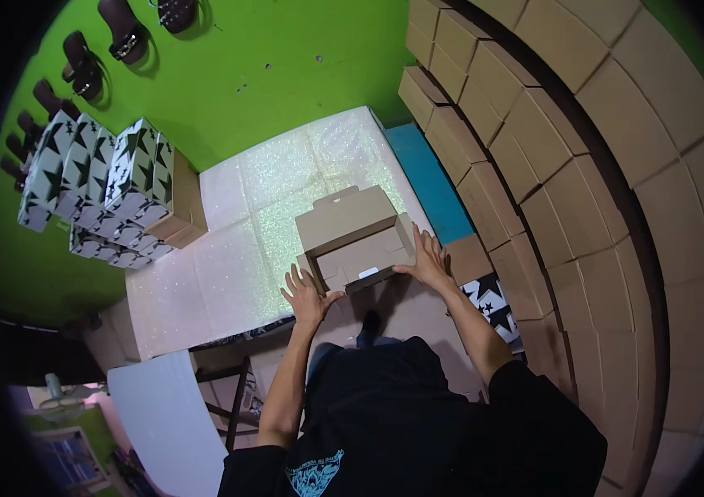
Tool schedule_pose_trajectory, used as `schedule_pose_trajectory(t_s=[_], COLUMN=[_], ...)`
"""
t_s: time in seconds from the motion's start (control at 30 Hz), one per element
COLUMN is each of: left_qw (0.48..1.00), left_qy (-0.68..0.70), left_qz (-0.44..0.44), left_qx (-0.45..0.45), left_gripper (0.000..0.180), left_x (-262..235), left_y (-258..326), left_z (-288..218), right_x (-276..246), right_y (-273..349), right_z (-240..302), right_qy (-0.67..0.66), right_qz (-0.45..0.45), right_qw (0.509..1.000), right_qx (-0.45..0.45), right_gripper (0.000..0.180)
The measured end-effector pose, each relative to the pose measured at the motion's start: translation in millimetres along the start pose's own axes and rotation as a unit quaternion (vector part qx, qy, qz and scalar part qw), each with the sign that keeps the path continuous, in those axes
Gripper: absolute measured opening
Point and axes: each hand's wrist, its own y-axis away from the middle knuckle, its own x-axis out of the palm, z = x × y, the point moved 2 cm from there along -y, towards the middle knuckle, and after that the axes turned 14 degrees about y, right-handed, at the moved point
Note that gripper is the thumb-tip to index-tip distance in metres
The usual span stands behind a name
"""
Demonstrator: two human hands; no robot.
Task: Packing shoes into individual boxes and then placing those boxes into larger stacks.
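Observation:
An open brown cardboard box [346, 222] lies at the near edge of the table, its lid flap raised on the far side and its inside facing up. At its near left corner is my left hand [309, 300], fingers spread along the side and thumb by the front wall. My right hand [429, 263] is at the near right corner, thumb against the dark front edge and fingers stretched out beside the side flap. Both hands are open and appear to touch the box. A small white patch [368, 272] shows at the middle of its front wall.
The table has a shiny whitish cover [228, 232]. White boxes with dark stars [132, 170] are stacked at its left end. Brown boxes [526, 149] rise in a tall wall on the right, beside a teal surface [426, 178]. Sandals [124, 33] hang on the green wall.

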Motion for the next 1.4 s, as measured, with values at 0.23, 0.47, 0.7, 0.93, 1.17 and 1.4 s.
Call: schedule_pose_trajectory(t_s=[0.23,0.47,0.7,0.93,1.17,1.4], left_qw=[0.998,0.997,0.982,0.959,0.928,0.912], left_qy=[0.032,0.048,0.074,0.081,0.117,0.247], left_qz=[-0.040,0.052,0.167,0.243,0.267,0.219], left_qx=[0.040,0.036,0.047,0.119,0.229,0.244], left_gripper=[0.123,0.124,0.126,0.117,0.092,0.086], left_x=[-26.6,-5.1,33.6,69.4,149.0,279.6], left_y=[88.9,219.9,336.5,376.3,397.4,418.0], left_z=[1.8,7.0,-17.9,-66.4,-129.2,-203.5], right_x=[12.7,63.4,74.5,65.7,66.5,75.3], right_y=[119.4,263.9,383.1,451.8,477.7,474.5], right_z=[10.9,35.4,6.3,-66.1,-152.7,-232.4], right_qy=[0.036,0.043,0.048,0.130,0.126,0.135], right_qz=[-0.092,-0.010,0.038,0.040,0.036,-0.010], right_qw=[0.995,0.996,0.997,0.991,0.991,0.989], right_qx=[-0.031,-0.076,-0.054,-0.004,-0.003,0.055], right_gripper=[0.115,0.104,0.095,0.091,0.076,0.073])
